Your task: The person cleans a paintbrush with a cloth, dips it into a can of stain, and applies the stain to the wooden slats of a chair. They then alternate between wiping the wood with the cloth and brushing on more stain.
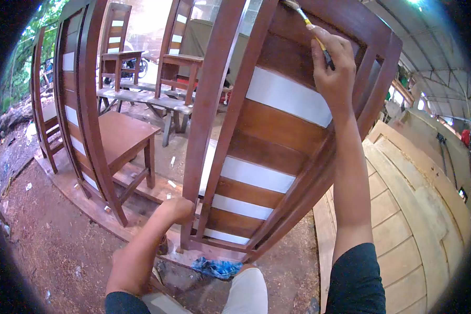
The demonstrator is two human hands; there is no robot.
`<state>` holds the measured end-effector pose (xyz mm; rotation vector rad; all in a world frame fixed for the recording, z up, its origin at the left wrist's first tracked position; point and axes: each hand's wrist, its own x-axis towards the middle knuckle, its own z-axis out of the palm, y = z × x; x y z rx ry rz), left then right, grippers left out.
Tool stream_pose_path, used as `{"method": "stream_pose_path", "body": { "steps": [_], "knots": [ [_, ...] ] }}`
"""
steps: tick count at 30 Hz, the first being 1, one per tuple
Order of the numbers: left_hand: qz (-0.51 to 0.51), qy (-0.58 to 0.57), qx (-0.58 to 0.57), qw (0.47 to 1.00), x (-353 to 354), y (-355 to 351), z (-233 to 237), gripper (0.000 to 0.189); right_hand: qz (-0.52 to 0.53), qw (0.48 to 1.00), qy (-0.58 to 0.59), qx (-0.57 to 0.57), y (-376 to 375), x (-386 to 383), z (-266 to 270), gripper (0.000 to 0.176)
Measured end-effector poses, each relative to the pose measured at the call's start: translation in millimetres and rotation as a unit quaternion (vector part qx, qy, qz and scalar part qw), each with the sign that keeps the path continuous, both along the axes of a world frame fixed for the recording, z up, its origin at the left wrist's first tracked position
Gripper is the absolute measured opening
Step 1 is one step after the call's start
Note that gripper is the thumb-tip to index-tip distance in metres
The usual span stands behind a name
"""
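My right hand point(334, 60) is closed around the handle of a paintbrush point(304, 18), yellow near the ferrule and dark at the tip. Its bristles are at the top edge of the view, by the upper panel of a brown wooden chair back point(277, 141). White slats alternate with brown ones down this back. Low on the left, my left hand point(181, 210) is beside the chair's upright post point(206, 125); its fingers are turned away and hidden. Below the left forearm, a dark can-like container point(162, 245) shows partly.
Another brown chair point(128, 136) stands at left on a low plank platform. Further back, more chairs point(180, 63) stand on a wooden bench point(162, 102). A blue cloth point(217, 267) lies by my knee. Large panelled wooden pieces point(392, 220) lean at right.
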<state>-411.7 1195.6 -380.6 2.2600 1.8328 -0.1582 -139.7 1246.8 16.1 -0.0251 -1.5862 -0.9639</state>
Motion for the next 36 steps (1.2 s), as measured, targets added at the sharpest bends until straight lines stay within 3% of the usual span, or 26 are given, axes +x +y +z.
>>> {"method": "stream_pose_path", "body": {
  "steps": [12,17,20,26,36],
  "knots": [
    [0.026,-0.014,-0.014,0.999,6,-9,14,0.027,-0.030,0.999,0.029,-0.005,-1,7,-2,0.027],
    [-0.002,0.001,-0.017,1.000,-3,12,-17,0.028,-0.034,0.999,-0.006,0.018,-2,4,0,0.030],
    [0.020,-0.017,-0.029,0.999,10,-10,21,0.027,-0.076,0.996,0.009,0.042,0,14,0,0.030],
    [0.025,-0.022,-0.040,0.999,11,-11,24,0.026,-0.142,0.986,0.055,0.070,-2,44,-12,0.030],
    [0.004,-0.007,-0.038,0.999,9,-6,17,0.026,-0.147,0.978,0.136,0.059,-7,57,-26,0.026]
  ]
}}
